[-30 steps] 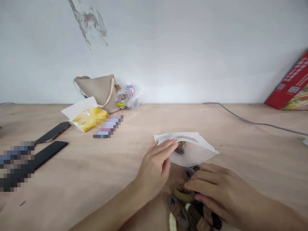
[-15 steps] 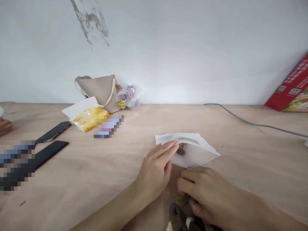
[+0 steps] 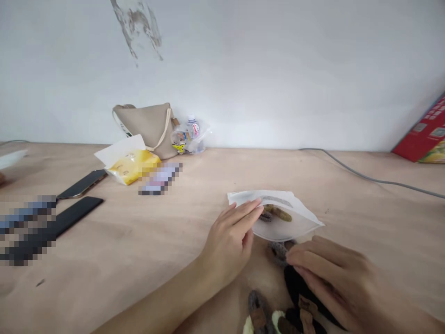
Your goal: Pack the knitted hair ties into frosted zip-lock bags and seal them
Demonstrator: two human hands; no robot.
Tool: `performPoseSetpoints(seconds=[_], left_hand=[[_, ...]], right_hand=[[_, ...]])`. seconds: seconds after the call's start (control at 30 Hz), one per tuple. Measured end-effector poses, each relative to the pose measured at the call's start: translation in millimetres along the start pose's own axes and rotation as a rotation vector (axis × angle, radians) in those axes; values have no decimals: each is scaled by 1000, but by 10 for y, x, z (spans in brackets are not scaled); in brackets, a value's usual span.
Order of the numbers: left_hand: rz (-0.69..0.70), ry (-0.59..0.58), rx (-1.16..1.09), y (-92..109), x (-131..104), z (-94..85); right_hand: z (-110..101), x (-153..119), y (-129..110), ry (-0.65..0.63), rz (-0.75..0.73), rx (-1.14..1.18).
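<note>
Left hand [image 3: 227,236]: long fingers laid close together over the left part of a pale pouch [image 3: 285,229], tips near the dark strip on its upper sheet. Whether the thumb pinches the film from below, cannot tell. Right hand [image 3: 333,269]: fingers bent, tips just beside a fuzzy grey loop [image 3: 276,250] at the pouch's near edge; touching or gripping, cannot tell. A black loop [image 3: 292,278] lies partly under that hand

Pouch flat on the table [image 3: 156,260], bulging toward the person. In it, a mustard loop [image 3: 283,214] and a dark ribbed loop [image 3: 267,216], side by side

Handling, as judged: loops light, soft, springy, hard to break; nap gives good grip but may snag its neighbours. Best taken across the thick of the ring, thumb against two fingers. Pouch thin, slick, floppy, likely to slide or crease if pushed; better pinned flat at one side, its near lip taken lightly

Nearer the person: grey loop with brown tag [image 3: 257,299], cream loop [image 3: 278,317], more dark ones, partly cut off by the frame

Farther out: phone [image 3: 81,184], yellow packet [image 3: 139,167], beige bag [image 3: 149,123], grey cable [image 3: 361,175], red box [image 3: 422,134]
</note>
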State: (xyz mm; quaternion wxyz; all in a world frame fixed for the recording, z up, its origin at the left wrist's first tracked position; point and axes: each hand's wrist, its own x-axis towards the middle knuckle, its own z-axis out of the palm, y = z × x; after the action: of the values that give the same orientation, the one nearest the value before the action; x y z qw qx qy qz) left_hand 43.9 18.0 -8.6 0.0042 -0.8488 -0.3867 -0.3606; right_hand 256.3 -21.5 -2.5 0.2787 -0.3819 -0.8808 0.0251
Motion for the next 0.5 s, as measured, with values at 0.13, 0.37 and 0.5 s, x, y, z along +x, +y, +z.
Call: performPoseSetpoints(seconds=[0.13, 0.37, 0.5], left_hand=[[0, -2, -8, 6, -5, 13], [-16, 55, 19, -51, -13, 28], [-30, 63, 6, -61, -19, 21]], right_hand=[[73, -6, 36, -215, -3, -86], [168, 135, 51, -309, 22, -191], [85, 147, 21, -244, -1, -111]])
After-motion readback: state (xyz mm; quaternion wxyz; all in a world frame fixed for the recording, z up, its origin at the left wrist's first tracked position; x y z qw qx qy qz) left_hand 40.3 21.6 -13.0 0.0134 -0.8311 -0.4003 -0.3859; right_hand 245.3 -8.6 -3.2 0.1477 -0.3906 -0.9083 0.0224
